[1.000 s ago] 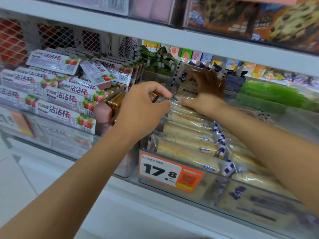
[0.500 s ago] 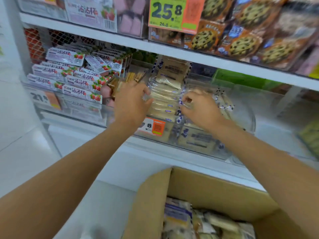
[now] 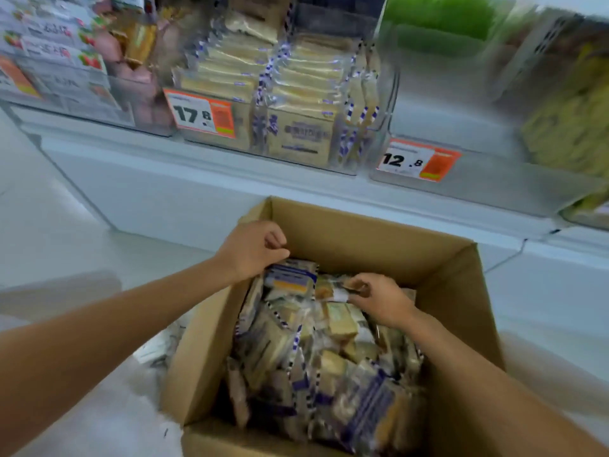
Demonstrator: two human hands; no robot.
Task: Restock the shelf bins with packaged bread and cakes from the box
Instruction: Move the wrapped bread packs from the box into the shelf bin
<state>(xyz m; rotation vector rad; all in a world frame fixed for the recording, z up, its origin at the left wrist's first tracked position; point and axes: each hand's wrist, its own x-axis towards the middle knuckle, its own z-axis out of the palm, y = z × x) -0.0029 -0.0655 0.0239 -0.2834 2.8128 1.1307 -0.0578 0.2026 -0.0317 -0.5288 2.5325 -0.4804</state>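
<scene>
An open cardboard box (image 3: 369, 239) stands on the floor below the shelf, filled with several clear-wrapped bread packs with blue-and-white edges. My left hand (image 3: 253, 250) pinches the top edge of an upright pack (image 3: 291, 278) at the box's far left. My right hand (image 3: 379, 300) reaches in from the right and grips the end of another pack (image 3: 333, 291) beside it. On the shelf above, a clear bin (image 3: 372, 153) holds two rows of the same bread packs (image 3: 306, 80) behind a 17.8 price tag (image 3: 201, 117).
Left of the bread bin lie strawberry-labelled boxes (image 3: 56, 44) and pink packs (image 3: 138, 77). To the right is a clear bin with a 12.8 tag (image 3: 418, 159), green packs (image 3: 438, 24) behind it and yellow packs (image 3: 573, 120) at far right. White floor surrounds the box.
Both hands left the shelf bin and dropped into the box, where they now hold packs. The view tilted down from the shelf to the box.
</scene>
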